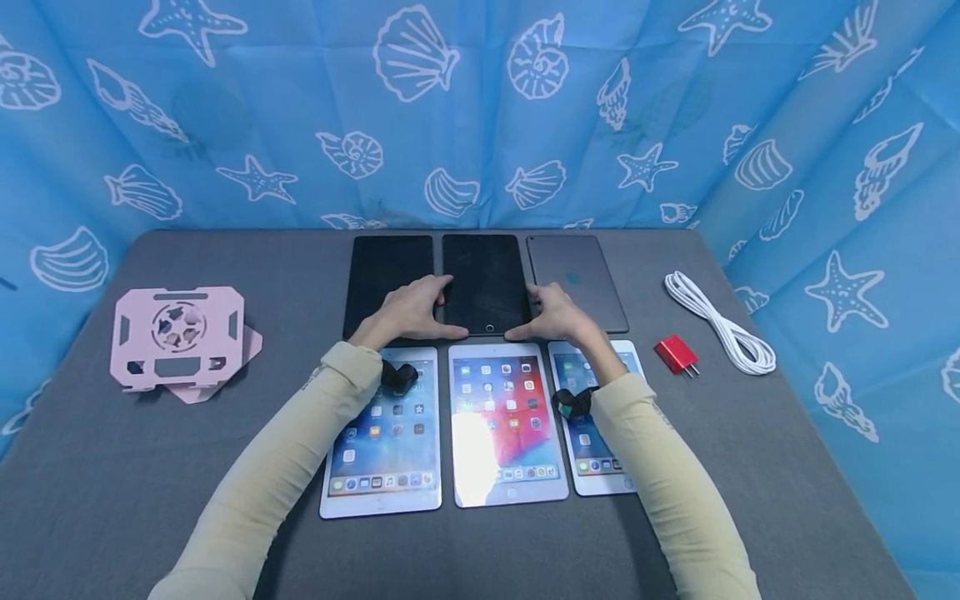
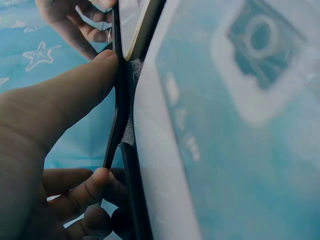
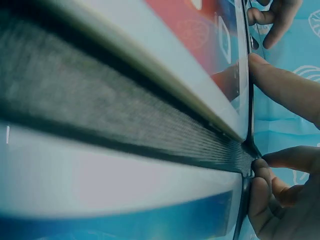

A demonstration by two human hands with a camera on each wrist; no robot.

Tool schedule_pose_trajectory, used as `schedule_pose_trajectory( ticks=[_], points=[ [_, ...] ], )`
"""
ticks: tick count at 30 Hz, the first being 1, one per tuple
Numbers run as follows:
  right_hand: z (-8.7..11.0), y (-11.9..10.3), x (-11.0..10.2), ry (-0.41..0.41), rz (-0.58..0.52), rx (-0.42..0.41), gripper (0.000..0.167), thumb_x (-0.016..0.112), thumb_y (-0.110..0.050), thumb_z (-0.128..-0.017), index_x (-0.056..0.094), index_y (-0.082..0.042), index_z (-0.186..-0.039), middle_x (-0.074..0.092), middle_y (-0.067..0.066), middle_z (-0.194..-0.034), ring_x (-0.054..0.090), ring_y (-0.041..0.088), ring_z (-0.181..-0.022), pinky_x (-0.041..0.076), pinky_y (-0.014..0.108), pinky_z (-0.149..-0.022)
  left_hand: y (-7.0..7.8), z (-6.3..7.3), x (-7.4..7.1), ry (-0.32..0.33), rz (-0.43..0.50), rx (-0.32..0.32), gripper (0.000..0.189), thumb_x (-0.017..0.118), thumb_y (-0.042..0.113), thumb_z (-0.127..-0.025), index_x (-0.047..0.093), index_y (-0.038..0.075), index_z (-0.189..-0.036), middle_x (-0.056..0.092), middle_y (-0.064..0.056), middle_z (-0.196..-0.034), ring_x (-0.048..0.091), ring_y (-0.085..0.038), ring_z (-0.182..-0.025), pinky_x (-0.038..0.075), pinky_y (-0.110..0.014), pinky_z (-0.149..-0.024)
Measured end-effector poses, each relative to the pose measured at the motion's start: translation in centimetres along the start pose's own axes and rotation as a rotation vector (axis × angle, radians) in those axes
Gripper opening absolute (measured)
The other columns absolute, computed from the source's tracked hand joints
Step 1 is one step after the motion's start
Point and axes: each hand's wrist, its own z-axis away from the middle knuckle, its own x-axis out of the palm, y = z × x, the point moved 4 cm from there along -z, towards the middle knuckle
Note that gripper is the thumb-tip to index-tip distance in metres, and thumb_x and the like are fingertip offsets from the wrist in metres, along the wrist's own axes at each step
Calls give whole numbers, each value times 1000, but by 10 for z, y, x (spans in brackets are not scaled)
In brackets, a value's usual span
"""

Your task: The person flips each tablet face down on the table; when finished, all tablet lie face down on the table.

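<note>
Left hand [image 1: 407,312] and right hand [image 1: 558,317] pinch the middle black tablet [image 1: 483,282] near the table's [image 1: 765,433] far edge.
Even pressure should hold it level; any grip underneath is unclear.

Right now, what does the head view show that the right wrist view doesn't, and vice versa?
Head only: the pink stand, red charger and looped white cable.

Right wrist only: a close-up of the weave of the gray tabletop and the thickness of the center white tablet.

Both: parts of the left hand, the right hand, the middle black tablet they grip, and the blue curtain.
</note>
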Motion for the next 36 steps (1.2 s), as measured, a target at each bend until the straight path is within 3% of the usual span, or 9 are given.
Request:
schedule_pose_trajectory(
  ticks=[11,21,28,36],
  points=[
    [-3,1,1,21,5,7,102,84,-24,-85,20,2,-161,29,27,-161,34,43,-146,35,57,-120,-1,0,1,13,8,-3,103,78,59,-83,34,5,-158,61,-10,-122,57,-24,-100,50,-40,-85],
    [-4,1,2,17,-15,35,102,84,-23,-85,20,1,-161,26,25,-161,26,43,-147,31,58,-121,-2,-1,3,14,-19,-12,104,77,61,-83,33,6,-160,47,-17,-146,58,-29,-108,52,-45,-93],
    [-5,3,4,12,-65,30,102,83,-20,-86,18,-1,-163,26,25,-161,18,44,-149,27,60,-122,-1,-1,3,13,-27,-11,104,76,61,-83,33,5,-159,45,-18,-150,58,-32,-112,51,-49,-98],
    [-5,5,5,23,-119,62,104,82,-19,-85,16,-7,-164,24,22,-162,20,42,-144,28,59,-122,-1,-1,2,17,-29,-7,103,76,61,-84,34,5,-159,45,-18,-150,58,-31,-111,51,-49,-96]
  ],
)
